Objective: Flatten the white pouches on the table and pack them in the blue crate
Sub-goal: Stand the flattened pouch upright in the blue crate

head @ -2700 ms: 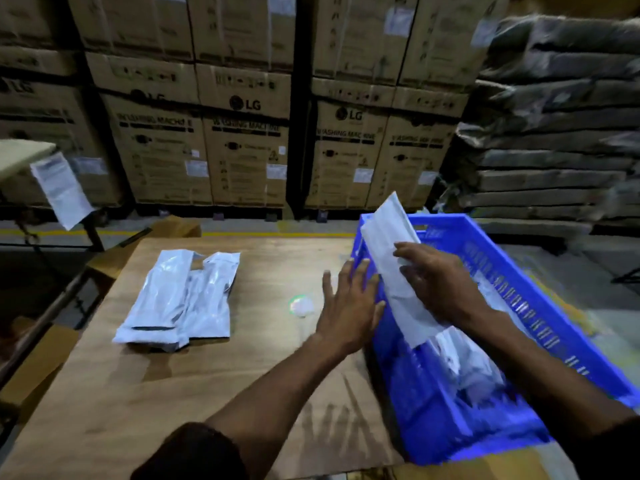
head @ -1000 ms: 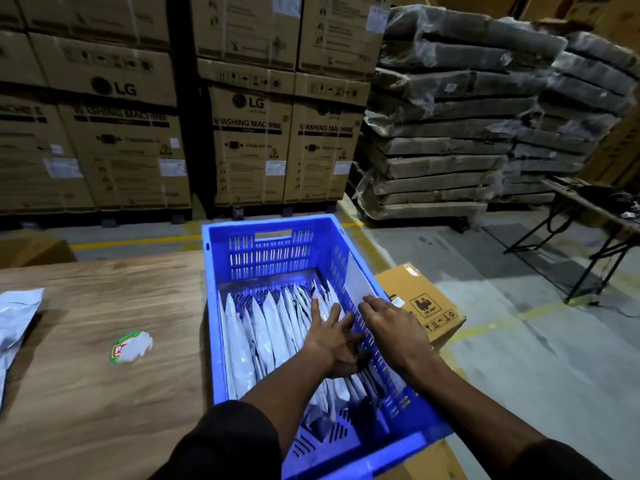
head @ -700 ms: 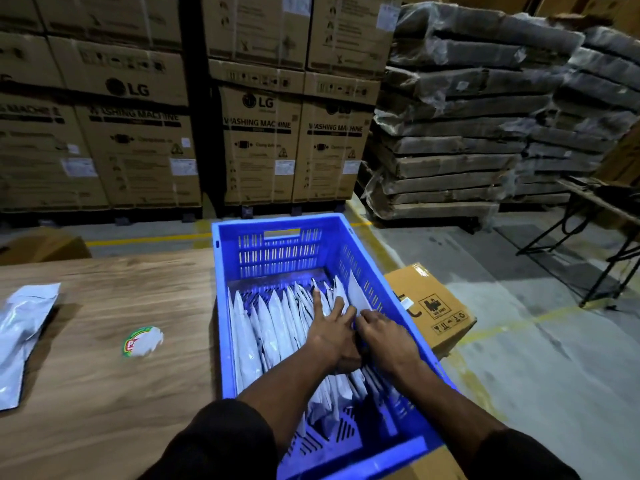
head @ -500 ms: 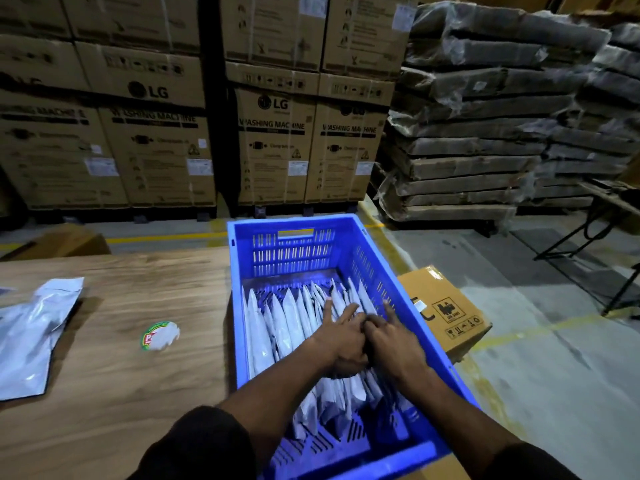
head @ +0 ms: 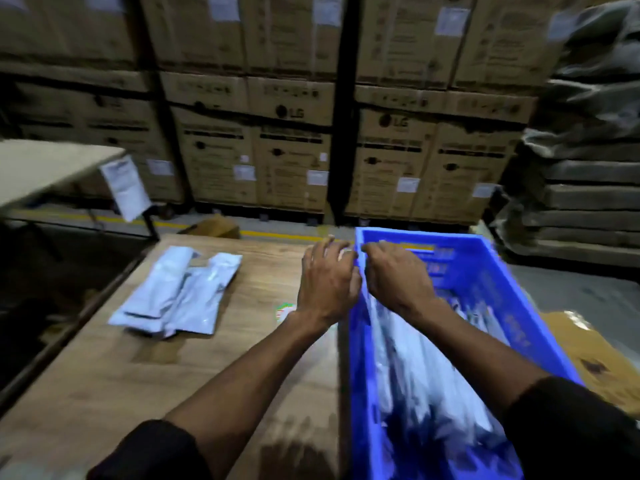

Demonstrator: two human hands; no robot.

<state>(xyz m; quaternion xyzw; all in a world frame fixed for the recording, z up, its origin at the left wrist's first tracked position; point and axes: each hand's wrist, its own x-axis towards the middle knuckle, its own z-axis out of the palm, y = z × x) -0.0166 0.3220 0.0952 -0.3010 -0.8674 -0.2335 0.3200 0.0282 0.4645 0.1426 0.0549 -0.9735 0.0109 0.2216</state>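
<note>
Above crate rim, both hands.

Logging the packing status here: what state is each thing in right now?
Blue crate: open-topped, partly filled with white pouches standing on edge.
Pouches in the crate: packed.
Pouches on the table: lying flat, overlapping, not packed.
Left hand: raised, fingers loosely curled, holding nothing.
Right hand: fingers curled; any grip unclear in blur.
</note>
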